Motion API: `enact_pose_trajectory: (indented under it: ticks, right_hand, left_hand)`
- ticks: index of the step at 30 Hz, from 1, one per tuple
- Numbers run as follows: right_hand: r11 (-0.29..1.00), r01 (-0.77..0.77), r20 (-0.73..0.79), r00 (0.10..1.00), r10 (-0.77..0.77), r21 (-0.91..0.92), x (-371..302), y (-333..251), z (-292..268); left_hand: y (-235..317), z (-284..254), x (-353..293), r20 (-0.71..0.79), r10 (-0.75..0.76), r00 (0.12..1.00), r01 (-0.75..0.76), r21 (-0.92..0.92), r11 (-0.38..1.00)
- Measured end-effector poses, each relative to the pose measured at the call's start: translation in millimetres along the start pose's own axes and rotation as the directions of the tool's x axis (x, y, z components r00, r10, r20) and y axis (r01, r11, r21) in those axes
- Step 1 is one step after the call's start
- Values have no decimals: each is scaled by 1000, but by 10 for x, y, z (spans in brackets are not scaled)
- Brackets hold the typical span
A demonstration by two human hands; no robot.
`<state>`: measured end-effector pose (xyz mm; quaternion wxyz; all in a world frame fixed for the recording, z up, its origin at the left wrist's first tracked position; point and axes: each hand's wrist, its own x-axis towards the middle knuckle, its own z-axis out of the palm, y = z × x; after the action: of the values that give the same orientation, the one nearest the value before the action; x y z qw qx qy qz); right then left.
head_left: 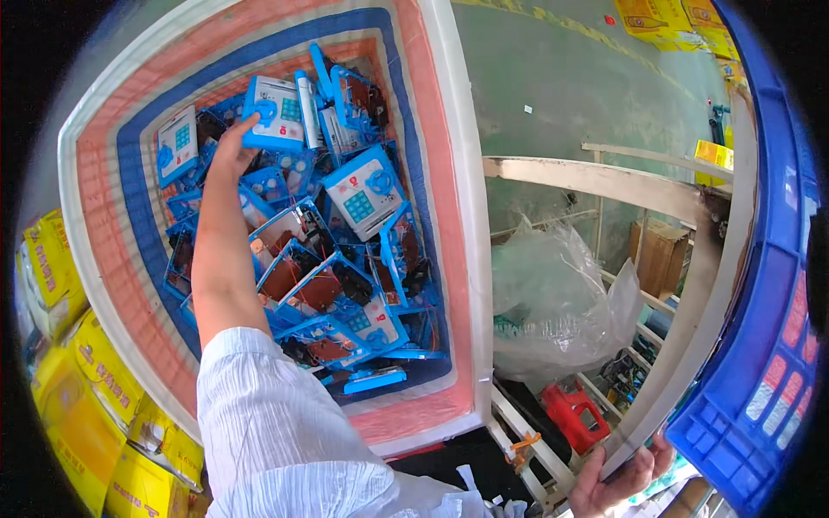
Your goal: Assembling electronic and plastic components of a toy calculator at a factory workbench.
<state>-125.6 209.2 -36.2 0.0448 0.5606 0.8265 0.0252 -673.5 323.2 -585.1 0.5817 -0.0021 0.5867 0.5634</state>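
My left hand [235, 148] reaches deep into a large bin with a red, white and blue striped lining [433, 259]. Its thumb presses on the edge of a blue-and-white keypad panel [278, 112] with a round dial; the other fingers are partly hidden. Around it lie many similar pieces, some face up like this keypad panel [364, 192], others turned over with brown backs and wires showing, like this open panel [315, 289]. Low on the right, my right hand [623, 483] is closed round the near end of a pale frame rail [665, 406], thumb on one side, fingers on the other.
A blue plastic crate [734, 449] stands at the right edge. Beyond the bin are a clear plastic bag [561, 293], a red plastic container [574, 419] and a cardboard box [661, 255] among pale rails. Yellow packages [78, 414] are stacked left of the bin.
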Motion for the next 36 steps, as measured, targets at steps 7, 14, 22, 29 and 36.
enact_pose_trajectory:
  ticks: [7, 14, 22, 29, 36]
  right_hand:
    - [999, 46, -38, 998, -46, 3, 22, 17, 12]
    - [998, 40, -97, 995, -36, 45, -23, 61, 68]
    - [989, 88, -19, 996, -86, 121, -44, 125, 23]
    - [998, 52, -2, 999, -52, 40, -32, 70, 8]
    - [990, 116, -152, 983, -103, 75, 71, -35, -2]
  left_hand:
    - [-276, 890, -101, 108, 922, 373, -234, 972, -20]
    - [-919, 777, 190, -185, 705, 684, -370, 745, 555]
    - [-492, 973, -189, -316, 749, 582, -212, 831, 515]
    - [504, 1530, -2178, -387, 220, 895, -342, -281, 897]
    - [764, 1861, -3450, -33, -13, 999, -17, -767, 641]
